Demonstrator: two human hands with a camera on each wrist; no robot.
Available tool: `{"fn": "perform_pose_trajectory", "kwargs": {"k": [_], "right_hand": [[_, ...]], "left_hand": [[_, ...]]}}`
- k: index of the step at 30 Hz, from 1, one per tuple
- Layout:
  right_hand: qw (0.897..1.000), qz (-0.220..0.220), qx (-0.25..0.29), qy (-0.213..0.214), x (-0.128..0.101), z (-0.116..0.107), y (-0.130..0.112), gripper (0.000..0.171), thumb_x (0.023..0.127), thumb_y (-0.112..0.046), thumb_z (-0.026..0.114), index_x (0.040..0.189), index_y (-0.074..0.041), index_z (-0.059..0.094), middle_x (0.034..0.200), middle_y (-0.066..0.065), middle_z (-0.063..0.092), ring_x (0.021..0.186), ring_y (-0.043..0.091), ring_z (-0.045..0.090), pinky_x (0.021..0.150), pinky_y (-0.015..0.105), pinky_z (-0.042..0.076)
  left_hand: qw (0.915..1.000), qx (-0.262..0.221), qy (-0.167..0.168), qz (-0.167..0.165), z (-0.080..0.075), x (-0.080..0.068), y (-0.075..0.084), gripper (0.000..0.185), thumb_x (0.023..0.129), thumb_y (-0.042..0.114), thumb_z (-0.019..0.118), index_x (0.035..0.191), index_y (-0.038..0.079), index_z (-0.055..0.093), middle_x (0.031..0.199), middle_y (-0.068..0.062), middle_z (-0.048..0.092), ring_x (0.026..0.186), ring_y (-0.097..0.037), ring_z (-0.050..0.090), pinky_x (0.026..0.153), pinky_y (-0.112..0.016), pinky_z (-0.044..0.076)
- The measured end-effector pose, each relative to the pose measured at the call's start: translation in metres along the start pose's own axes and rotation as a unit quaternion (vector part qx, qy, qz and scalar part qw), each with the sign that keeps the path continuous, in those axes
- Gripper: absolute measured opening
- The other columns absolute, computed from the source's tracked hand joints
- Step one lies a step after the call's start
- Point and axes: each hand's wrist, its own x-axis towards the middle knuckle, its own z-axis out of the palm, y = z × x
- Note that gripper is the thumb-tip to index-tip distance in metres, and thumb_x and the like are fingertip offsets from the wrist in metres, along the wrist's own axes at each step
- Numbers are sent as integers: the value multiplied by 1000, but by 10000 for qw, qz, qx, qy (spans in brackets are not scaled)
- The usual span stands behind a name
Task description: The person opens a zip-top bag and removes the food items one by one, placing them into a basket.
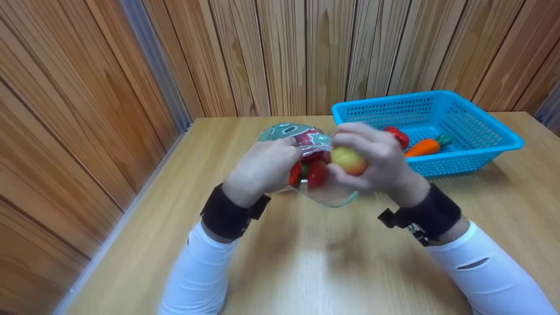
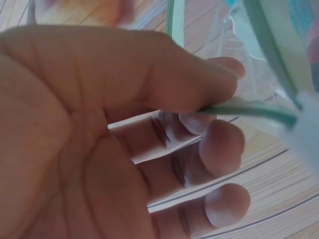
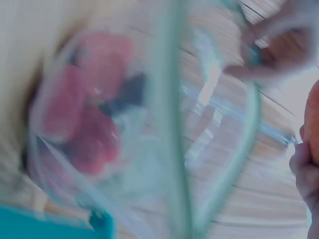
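A clear plastic zip bag (image 1: 337,200) with a green-edged mouth is held up above the table. My left hand (image 1: 267,164) pinches its rim between thumb and index finger; the other fingers curl loosely in the left wrist view. Inside the bag lie several red toy fruits or vegetables (image 1: 317,174), seen blurred through the plastic. At the bag's mouth, my right hand (image 1: 383,164) grips a yellow-and-red toy peach (image 1: 348,160). The right wrist view catches only part of the peach (image 3: 313,124) at its right edge.
A blue perforated basket (image 1: 492,148) stands at the back right of the wooden table (image 1: 306,271). An orange toy carrot (image 1: 423,148) and a shiny red item (image 1: 398,136) lie in it. Wood-plank walls (image 1: 284,57) rise behind and to the left.
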Motion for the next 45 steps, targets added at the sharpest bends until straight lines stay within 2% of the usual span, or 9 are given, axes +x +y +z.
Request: {"fn": "perform_pose_trajectory", "kwargs": {"k": [4, 9, 17, 19, 21, 26, 30, 38, 45], "right_hand": [[9945, 622, -347, 766, -4, -13, 17, 32, 78, -28, 67, 92, 1, 69, 89, 17, 69, 78, 30, 64, 74, 16, 51], [9678, 2267, -1022, 385, -27, -19, 48, 29, 84, -25, 65, 100, -2, 68, 97, 16, 71, 82, 30, 63, 70, 27, 49], [8512, 4598, -1159, -2251, -59, -23, 80, 33, 96, -18, 52, 123, -2, 63, 115, 25, 65, 89, 37, 54, 63, 41, 46], [8437, 4647, -1058, -2470, -62, -24, 83, 34, 95, -12, 53, 126, -2, 62, 118, 27, 66, 86, 37, 54, 62, 41, 47], [8582, 4441, -1088, -2335, -62, -25, 82, 30, 95, -7, 55, 123, -1, 64, 115, 26, 68, 84, 36, 56, 63, 40, 47], [9203, 3359, -1546, -1279, -54, -22, 74, 19, 93, -1, 57, 103, 2, 72, 99, 20, 74, 68, 29, 54, 59, 30, 43], [9488, 2587, -1714, -597, -43, -19, 63, 13, 90, -1, 62, 96, 3, 73, 91, 17, 74, 60, 27, 52, 56, 27, 41], [9871, 1256, -971, 226, -19, -13, 34, 11, 84, 1, 59, 86, 1, 70, 76, 13, 68, 66, 27, 60, 59, 35, 50], [9961, 76, 113, -871, -9, -4, 5, 9, 74, -1, 59, 79, -4, 65, 65, 4, 54, 58, 15, 47, 50, 26, 41]], "left_hand": [[9999, -89, -56, 1, 0, -1, -1, 36, 82, 19, 82, 113, 5, 71, 108, -11, 67, 96, -24, 60, 86, -37, 58], [9999, -131, -65, -72, 2, -4, -3, 37, 81, 18, 84, 113, 5, 71, 105, -11, 67, 95, -24, 59, 84, -35, 59], [9998, -181, -80, -78, 3, -4, -2, 39, 80, 20, 84, 113, 4, 71, 106, -11, 67, 95, -24, 59, 84, -35, 59], [9999, -113, -49, -40, 2, -4, -2, 36, 80, 20, 84, 111, 4, 72, 104, -11, 66, 94, -24, 59, 83, -35, 59], [10000, -79, -50, -24, 1, -3, -1, 36, 80, 20, 84, 110, 5, 72, 104, -11, 66, 94, -23, 59, 82, -34, 58], [10000, -37, -88, -9, -1, -2, 0, 38, 79, 21, 85, 111, 5, 71, 105, -11, 66, 94, -23, 59, 82, -33, 58], [9999, -87, -127, -34, -1, -2, 0, 41, 79, 22, 85, 114, 5, 71, 107, -11, 66, 95, -24, 59, 84, -34, 58], [9998, -116, -124, -47, -1, -1, 0, 37, 81, 20, 84, 112, 5, 71, 106, -10, 67, 96, -24, 59, 85, -35, 58], [9998, -103, -122, -75, -2, 0, 0, 37, 81, 19, 82, 113, 5, 71, 108, -11, 66, 97, -24, 59, 87, -35, 58]]}}
